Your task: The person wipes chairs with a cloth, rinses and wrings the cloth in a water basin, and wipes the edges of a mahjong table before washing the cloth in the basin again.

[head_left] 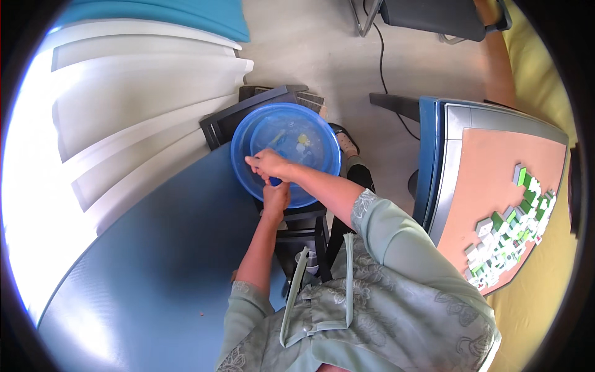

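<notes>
My two hands meet over the near left part of a round blue basin [327, 133]. My left hand [276, 197] comes up from below, closed around a small dark blue thing [274, 181] whose kind I cannot make out. Just above it, my right hand [268, 163] is closed against the top of that blue thing, its fingers bent and tips toward the left. Most of the thing is hidden between the hands. Inside the basin lie a yellow piece [304, 140] and some pale and blue shapes, too blurred to name.
Under the basin is a black stand [214, 131]. A blue table [155, 260] spreads left, beside white curtains [149, 87]. At right stands a table [471, 161] with green and white tiles [511, 229]. A dark chair [434, 17] and a cable [382, 68] are far off.
</notes>
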### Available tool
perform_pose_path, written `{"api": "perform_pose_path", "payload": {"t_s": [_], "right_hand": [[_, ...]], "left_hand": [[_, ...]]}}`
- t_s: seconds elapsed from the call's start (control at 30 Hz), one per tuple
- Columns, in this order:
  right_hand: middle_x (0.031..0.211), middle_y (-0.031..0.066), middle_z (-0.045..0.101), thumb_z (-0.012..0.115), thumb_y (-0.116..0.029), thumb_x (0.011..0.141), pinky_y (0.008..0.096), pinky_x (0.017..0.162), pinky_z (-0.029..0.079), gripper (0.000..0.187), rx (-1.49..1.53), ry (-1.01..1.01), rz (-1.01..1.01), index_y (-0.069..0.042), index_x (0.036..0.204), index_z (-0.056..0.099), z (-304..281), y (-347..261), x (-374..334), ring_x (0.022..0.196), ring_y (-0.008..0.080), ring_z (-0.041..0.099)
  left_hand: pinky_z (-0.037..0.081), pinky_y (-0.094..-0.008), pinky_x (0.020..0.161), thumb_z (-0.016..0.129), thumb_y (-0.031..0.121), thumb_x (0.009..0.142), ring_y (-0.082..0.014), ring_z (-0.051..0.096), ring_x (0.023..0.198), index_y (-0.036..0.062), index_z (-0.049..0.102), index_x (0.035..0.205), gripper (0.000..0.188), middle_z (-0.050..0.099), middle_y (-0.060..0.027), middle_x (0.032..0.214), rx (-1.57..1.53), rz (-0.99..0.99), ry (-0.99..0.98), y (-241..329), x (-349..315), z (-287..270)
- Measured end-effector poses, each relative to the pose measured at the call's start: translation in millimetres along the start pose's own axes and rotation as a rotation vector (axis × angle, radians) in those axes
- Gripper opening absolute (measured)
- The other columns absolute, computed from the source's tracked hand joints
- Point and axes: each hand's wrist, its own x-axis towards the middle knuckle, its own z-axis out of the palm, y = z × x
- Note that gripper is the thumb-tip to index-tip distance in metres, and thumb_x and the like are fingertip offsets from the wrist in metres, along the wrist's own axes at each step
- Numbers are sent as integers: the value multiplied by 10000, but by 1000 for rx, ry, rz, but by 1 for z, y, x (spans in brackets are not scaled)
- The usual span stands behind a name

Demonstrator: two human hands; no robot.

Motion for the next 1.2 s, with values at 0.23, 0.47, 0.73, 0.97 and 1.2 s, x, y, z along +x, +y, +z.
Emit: {"api": "perform_pose_path", "payload": {"t_s": [0.23,0.47,0.73,0.97,1.2], "right_hand": [[628,256,599,485,-277,947,456,585,521,443,-350,272,-202,75,715,620,-15,27,34,546,360,629],[802,311,615,457,-224,928,513,756,495,395,-514,524,-350,59,750,667,-15,48,36,816,477,606],[867,277,643,509,-188,875,510,797,486,287,-581,579,-193,17,791,692,-25,59,42,856,447,620],[858,250,651,495,-140,829,496,810,497,244,-493,635,-219,-14,821,704,-15,68,55,865,425,632],[876,260,650,522,-134,784,491,836,493,225,-527,646,-191,-18,839,707,14,21,5,895,415,633]], "left_hand": [[487,-447,670,633,236,797,-374,661,767,-94,640,813,330,649,-270,791,806,304,377,-10,29,9],[510,-506,757,570,275,790,-449,635,832,-31,697,796,331,651,-278,829,1180,214,324,-2,24,9],[527,-496,753,582,302,790,-420,658,816,3,711,787,326,671,-248,840,1399,175,244,20,15,15],[531,-494,762,602,330,787,-402,669,826,25,716,795,325,679,-234,837,1516,252,202,39,-4,20],[537,-478,770,579,329,798,-391,674,849,39,717,821,322,689,-221,881,1562,271,264,48,-31,5]]}}
